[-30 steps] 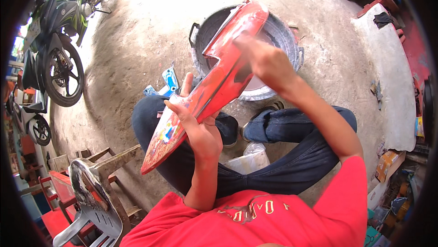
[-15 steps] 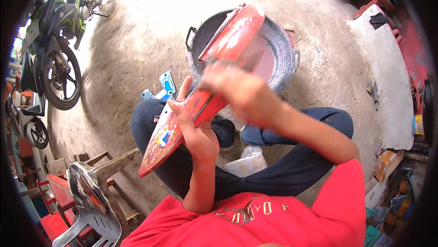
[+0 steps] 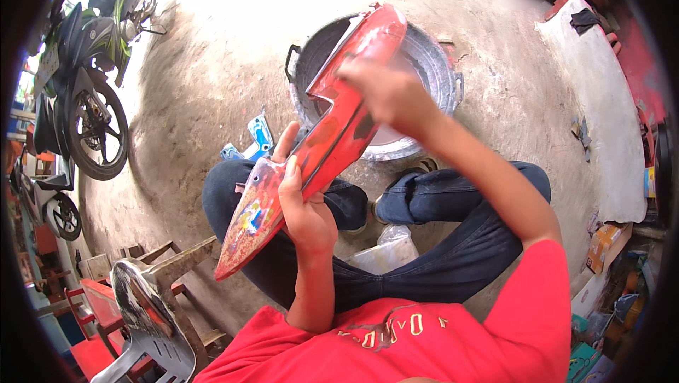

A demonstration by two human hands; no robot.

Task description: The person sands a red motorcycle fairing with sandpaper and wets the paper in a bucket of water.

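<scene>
Right hand (image 3: 389, 96) moved up red panel (image 3: 332, 127), curled over it, grip unclear; left hand (image 3: 309, 222) pinches it below.

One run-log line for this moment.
left grip: holding red panel | right grip: over panel, blurred | grey tub: beneath panel's far end

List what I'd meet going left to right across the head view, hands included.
Green-and-black motorcycle → blue-and-white plastic part → left hand, holding the long red panel → right hand, blurred, at that panel's upper half → pale gray slab.
</scene>
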